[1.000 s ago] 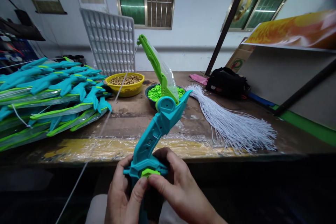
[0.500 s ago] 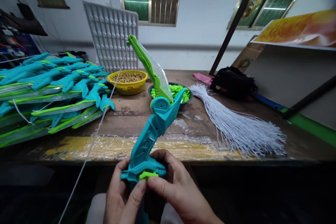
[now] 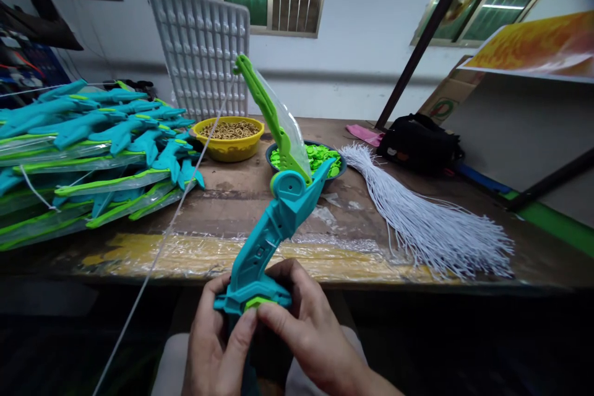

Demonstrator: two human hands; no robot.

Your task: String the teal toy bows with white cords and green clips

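Note:
Both my hands hold a teal and green toy bow (image 3: 266, 235) upright over my lap, just in front of the table edge. My left hand (image 3: 213, 346) wraps the teal grip from the left, thumb pressing a small green piece (image 3: 257, 302) set into the grip. My right hand (image 3: 306, 334) closes on the grip from the right, fingertip on the same green piece. The bow's green limb (image 3: 266, 108), in a clear sleeve, rises toward the window. A white string (image 3: 162, 244) runs from its tip down to the lower left.
A pile of finished teal and green bows (image 3: 88, 154) covers the table's left. A yellow bowl of rings (image 3: 228, 136), a dark bowl of green pieces (image 3: 320, 158) and a bundle of white strings (image 3: 427, 216) lie behind. A white tray (image 3: 199, 55) leans on the wall; a black bag (image 3: 420, 142) sits right.
The green piece sits lower into the grip than before, with my thumbs pressing on it. The bow has tilted slightly and the view has shifted a little.

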